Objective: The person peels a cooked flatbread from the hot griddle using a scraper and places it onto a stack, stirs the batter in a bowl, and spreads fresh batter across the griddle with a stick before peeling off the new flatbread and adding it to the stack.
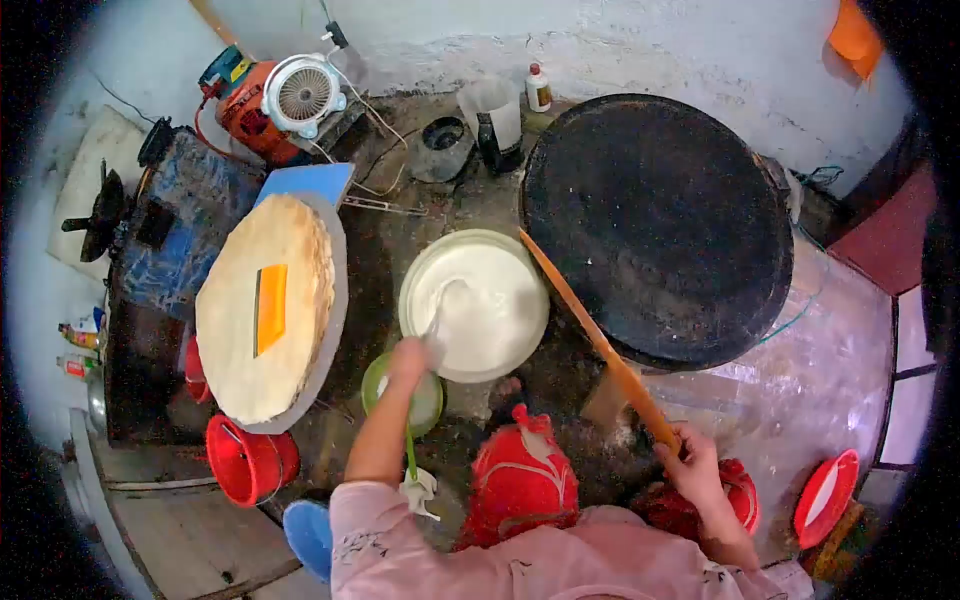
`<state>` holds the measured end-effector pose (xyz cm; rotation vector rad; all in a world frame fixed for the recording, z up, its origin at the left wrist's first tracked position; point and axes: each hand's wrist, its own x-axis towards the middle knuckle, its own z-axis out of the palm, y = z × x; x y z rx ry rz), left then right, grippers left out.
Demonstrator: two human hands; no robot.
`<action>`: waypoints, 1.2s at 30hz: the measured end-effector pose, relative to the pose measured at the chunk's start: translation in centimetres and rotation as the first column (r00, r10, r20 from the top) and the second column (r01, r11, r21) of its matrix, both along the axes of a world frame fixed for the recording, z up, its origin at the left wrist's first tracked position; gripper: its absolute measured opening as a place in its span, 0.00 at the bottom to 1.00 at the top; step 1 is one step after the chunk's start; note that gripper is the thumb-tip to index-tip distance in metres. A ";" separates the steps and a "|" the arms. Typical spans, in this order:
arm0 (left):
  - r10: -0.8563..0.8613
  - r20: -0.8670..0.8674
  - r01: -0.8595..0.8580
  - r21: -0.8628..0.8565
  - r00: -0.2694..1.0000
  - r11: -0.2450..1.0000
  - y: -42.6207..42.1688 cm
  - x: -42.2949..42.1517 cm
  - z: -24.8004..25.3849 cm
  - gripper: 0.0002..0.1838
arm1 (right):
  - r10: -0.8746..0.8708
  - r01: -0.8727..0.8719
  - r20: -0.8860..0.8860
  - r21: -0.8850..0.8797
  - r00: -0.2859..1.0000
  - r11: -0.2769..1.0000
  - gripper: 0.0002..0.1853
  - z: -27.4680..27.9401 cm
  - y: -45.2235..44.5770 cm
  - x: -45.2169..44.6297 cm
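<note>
My left hand point(410, 360) is closed around the handle of a ladle point(438, 312), whose bowl end dips into white batter point(490, 315). The batter fills a wide pale basin point(543, 325). Just below that hand a green bowl point(432, 408) stands beside the basin. My right hand point(692, 465) grips the lower end of a long, flat wooden stick point(592, 332). The stick slants up to the left, its far tip near the basin's right rim and the edge of a big round black griddle point(655, 225). The griddle's surface looks bare and dark.
At left, a thick stack of thin round pancakes point(235, 320) bears an orange-yellow scraper point(271, 310). Red buckets point(232, 465), a red bag point(525, 470) and a blue basin point(307, 535) surround me. A blower point(302, 90), a jug point(495, 115) and a bottle point(538, 90) stand behind.
</note>
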<state>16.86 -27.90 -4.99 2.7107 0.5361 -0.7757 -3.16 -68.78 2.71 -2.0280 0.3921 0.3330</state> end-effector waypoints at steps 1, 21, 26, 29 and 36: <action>-0.007 0.201 -0.002 0.045 0.980 0.999 0.8 1.0 -5.3 0.13 | 0.045 -0.045 0.115 -0.003 0.992 0.999 0.12 -0.6 0.1 0.0; -0.181 0.097 0.160 0.195 0.979 0.968 1.8 -2.8 -2.3 0.13 | 0.088 -0.089 0.070 0.003 0.994 0.996 0.14 0.6 -0.1 -0.4; -0.188 0.366 0.114 0.213 0.911 0.970 -1.9 -4.9 1.7 0.13 | 0.087 -0.089 0.054 0.035 0.995 0.995 0.13 1.5 0.0 -0.1; -0.257 0.294 0.175 0.278 0.921 0.945 -1.1 -8.0 1.0 0.12 | 0.052 -0.052 0.061 0.000 0.997 0.999 0.14 1.6 0.2 -0.1; 0.109 0.057 -0.078 -0.395 0.992 0.916 -3.2 -8.5 -7.5 0.09 | 0.125 -0.116 0.187 -0.057 0.974 0.992 0.13 -1.5 0.5 -0.7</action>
